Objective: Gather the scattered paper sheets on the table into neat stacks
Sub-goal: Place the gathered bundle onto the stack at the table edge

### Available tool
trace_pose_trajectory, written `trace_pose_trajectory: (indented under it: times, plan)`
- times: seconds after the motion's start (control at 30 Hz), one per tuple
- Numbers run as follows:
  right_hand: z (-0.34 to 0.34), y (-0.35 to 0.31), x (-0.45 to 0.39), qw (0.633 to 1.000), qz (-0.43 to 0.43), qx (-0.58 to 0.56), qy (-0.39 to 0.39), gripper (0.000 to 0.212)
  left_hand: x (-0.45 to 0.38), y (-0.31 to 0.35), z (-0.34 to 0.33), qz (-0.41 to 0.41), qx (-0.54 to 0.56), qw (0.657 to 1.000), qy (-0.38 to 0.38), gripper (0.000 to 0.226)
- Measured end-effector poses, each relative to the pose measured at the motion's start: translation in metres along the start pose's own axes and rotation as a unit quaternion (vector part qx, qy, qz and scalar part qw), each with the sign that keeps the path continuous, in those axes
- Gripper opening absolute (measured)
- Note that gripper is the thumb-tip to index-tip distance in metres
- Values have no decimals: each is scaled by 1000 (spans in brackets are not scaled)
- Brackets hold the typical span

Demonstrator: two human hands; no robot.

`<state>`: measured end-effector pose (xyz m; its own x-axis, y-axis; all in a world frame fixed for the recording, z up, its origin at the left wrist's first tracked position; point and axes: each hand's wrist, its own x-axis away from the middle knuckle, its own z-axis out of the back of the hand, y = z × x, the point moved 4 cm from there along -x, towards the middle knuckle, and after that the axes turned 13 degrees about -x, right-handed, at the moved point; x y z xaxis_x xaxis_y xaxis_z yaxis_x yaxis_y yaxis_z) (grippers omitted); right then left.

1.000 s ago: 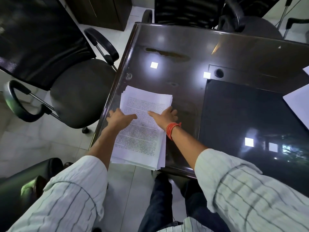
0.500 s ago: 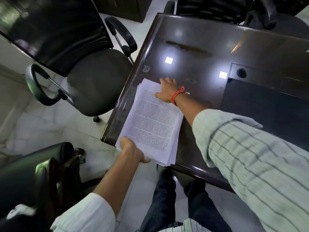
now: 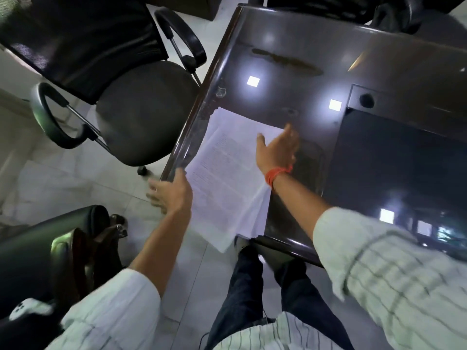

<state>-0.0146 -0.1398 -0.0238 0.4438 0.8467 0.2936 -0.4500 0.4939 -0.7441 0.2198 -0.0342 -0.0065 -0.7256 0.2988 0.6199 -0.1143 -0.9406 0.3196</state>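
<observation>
While both hands (image 3: 276,150) lie open, they flank the paper stack (image 3: 227,178).

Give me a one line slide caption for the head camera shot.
Left hand at the near corner of a paper stack overhanging the dark table, right hand open above it.

White printed sheets (image 3: 227,178); dark glossy table (image 3: 303,59); orange wristband (image 3: 276,174); white striped sleeves (image 3: 394,279).
</observation>
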Motion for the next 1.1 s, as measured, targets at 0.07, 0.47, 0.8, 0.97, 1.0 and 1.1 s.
trace_pose_trajectory:
  times: [0.07,0.47,0.8,0.97,1.0,1.1]
  plan:
    - [10,35,54,996,-85,-29,15,90,-6,10,-4,-127,-106,986,-5,76]
    - [-9,54,76,993,-42,103,-41,73,0,-4,-29,-206,-399,893,-23,64]
    - [3,55,64,990,-87,88,-60,76,-3,2,-32,-291,-391,871,-61,78]
    - [-11,53,77,981,-129,37,-139,97,-3,12,-38,-282,-422,858,-79,92]
    - [-10,52,76,978,-131,33,-162,102,-5,16,-37,-275,-430,855,-91,94]
    - [13,59,62,969,-140,-17,-202,102,-4,29,-35,-241,-445,856,-103,102]
